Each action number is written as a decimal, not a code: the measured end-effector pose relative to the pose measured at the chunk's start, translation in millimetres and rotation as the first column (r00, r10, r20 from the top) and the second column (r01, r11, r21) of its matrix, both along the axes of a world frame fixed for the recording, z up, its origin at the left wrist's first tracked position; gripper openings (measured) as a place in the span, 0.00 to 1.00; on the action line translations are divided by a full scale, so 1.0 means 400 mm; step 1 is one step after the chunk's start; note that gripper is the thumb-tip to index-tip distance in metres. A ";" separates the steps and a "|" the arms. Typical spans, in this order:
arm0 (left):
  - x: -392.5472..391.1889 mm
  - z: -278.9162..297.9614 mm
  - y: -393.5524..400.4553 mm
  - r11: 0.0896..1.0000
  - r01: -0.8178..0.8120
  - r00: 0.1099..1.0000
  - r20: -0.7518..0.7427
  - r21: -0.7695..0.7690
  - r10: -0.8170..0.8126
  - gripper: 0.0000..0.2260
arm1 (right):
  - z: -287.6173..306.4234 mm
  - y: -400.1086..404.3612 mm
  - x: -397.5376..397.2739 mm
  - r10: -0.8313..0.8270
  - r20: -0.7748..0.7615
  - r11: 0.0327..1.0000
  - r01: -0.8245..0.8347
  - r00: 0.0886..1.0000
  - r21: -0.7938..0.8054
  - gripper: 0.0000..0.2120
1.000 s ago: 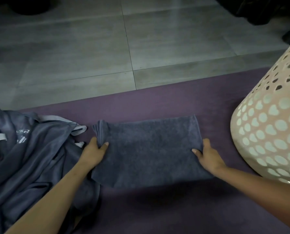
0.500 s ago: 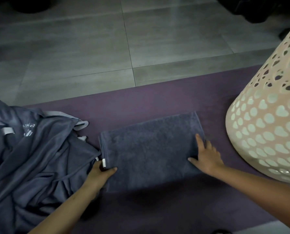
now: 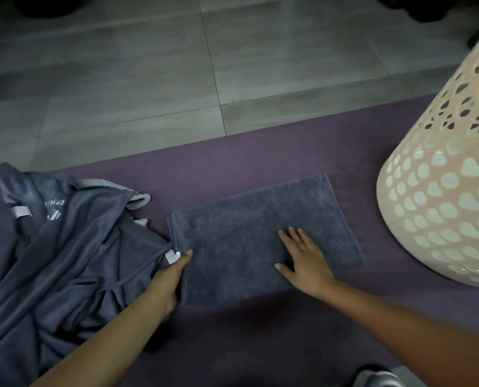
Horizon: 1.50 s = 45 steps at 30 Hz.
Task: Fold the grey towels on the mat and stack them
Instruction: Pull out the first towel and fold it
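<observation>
Grey terry cloth fills the middle of the view: a folded, rectangular grey towel (image 3: 249, 244) lies flat on a purple mat (image 3: 260, 163). The right hand (image 3: 305, 261) rests palm down on the towel's near right part, its fingers straight and spread, thumb out to the left; this grip is fully open and clasps nothing. The left hand (image 3: 168, 277) is at the towel's near left corner, thumb lying on top of the cloth and the other fingers tucked under or beside the edge, so its grip pinches that corner. Just beside the thumb a small white tag (image 3: 172, 256) sticks out; no writing on it can be read.

Left of the towel, touching its left edge, sits a crumpled heap of smoother blue-grey fabric (image 3: 51, 263) with pale grey trim strips. White lettering is printed on it near the top left; it looks like a few characters above some slanted strokes, but it is too blurred to read.

On the right, apart from the towel, a cream plastic basket pierced with heart-shaped holes (image 3: 442, 196) stands on the mat. Beyond the mat's far edge is a floor of large grey tiles (image 3: 149, 65) with thin joints. At the bottom right edge a small grey shape shows, too cropped to tell.
</observation>
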<state>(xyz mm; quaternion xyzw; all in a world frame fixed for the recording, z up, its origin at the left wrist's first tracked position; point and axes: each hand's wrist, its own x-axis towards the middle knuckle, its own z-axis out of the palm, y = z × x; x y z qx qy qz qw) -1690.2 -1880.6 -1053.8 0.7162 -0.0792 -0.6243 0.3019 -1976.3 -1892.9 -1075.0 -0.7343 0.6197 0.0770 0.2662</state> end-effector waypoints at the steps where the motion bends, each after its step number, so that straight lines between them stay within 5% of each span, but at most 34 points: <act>1: -0.002 0.005 -0.011 1.000 -0.011 0.999 -0.041 -0.002 0.011 0.16 | -0.004 0.001 0.024 0.007 0.089 1.000 -0.007 0.996 -0.008 0.41; 3: -0.015 0.035 -0.033 1.000 0.002 0.993 -0.114 -0.007 -0.003 0.11 | -0.017 0.004 0.064 0.037 0.188 0.999 -0.037 0.982 -0.004 0.43; 7: -0.051 0.099 -0.066 0.991 0.040 0.989 -0.135 -0.127 -0.057 0.12 | -0.035 0.006 0.086 0.225 0.048 0.972 -0.227 0.973 0.062 0.44; 10: -0.116 0.153 -0.083 0.941 0.112 0.983 -0.105 -0.319 -0.153 0.15 | 0.012 -0.028 0.078 0.038 0.213 0.968 -0.089 0.976 0.235 0.39; 11: -0.144 0.171 -0.090 0.916 0.154 0.975 -0.095 -0.370 -0.202 0.17 | 0.037 -0.044 0.067 -0.168 0.353 0.946 0.050 0.920 0.321 0.32; 13: -0.205 0.197 -0.112 0.852 0.282 0.945 -0.023 -0.441 -0.325 0.22 | 0.087 -0.073 0.028 -0.560 0.582 0.813 0.257 0.591 0.522 0.23; 15: -0.280 0.203 -0.142 0.790 0.409 0.902 0.070 -0.458 -0.426 0.27 | 0.130 -0.091 -0.034 -0.704 0.626 0.710 0.312 0.337 0.631 0.22; 20: -0.499 0.153 -0.186 0.685 0.531 0.840 0.204 -0.499 -0.502 0.30 | 0.149 -0.125 -0.178 -0.785 0.605 0.604 0.385 0.135 0.698 0.29; 26: -0.661 0.026 -0.185 0.689 0.605 0.794 0.241 -0.399 -0.558 0.33 | 0.133 -0.130 -0.254 -0.793 0.533 0.600 0.525 0.294 0.603 0.26; 30: -0.691 0.013 -0.168 0.721 0.599 0.781 0.052 -0.349 -0.623 0.29 | 0.118 -0.127 -0.274 -0.762 0.447 0.648 0.576 0.469 0.498 0.24; 33: -0.634 0.012 -0.141 0.637 0.642 0.766 0.387 -0.427 -0.514 0.21 | 0.100 -0.106 -0.277 -0.666 0.381 0.741 0.511 0.641 0.436 0.19; 35: -0.575 0.000 -0.119 0.508 0.769 0.586 0.745 -0.387 -0.320 0.21 | 0.077 -0.093 -0.270 -0.586 0.289 0.802 0.490 0.757 0.342 0.17; 37: -0.527 -0.018 -0.107 0.418 0.881 0.334 0.918 -0.222 -0.216 0.28 | 0.057 -0.081 -0.259 -0.575 0.257 0.817 0.530 0.777 0.227 0.15; 40: -0.487 -0.070 -0.096 0.281 0.955 0.009 0.938 0.095 -0.346 0.35 | 0.046 -0.069 -0.251 -0.561 0.231 0.826 0.557 0.795 0.089 0.12; 42: -0.480 -0.106 -0.081 0.215 0.956 -0.117 0.933 0.198 -0.339 0.34 | 0.045 -0.063 -0.244 -0.546 0.169 0.837 0.542 0.821 0.072 0.16; 45: -0.495 -0.148 -0.058 0.160 0.942 -0.245 0.931 0.295 -0.271 0.32 | 0.027 -0.053 -0.229 -0.403 -0.044 0.888 0.379 0.914 -0.260 0.33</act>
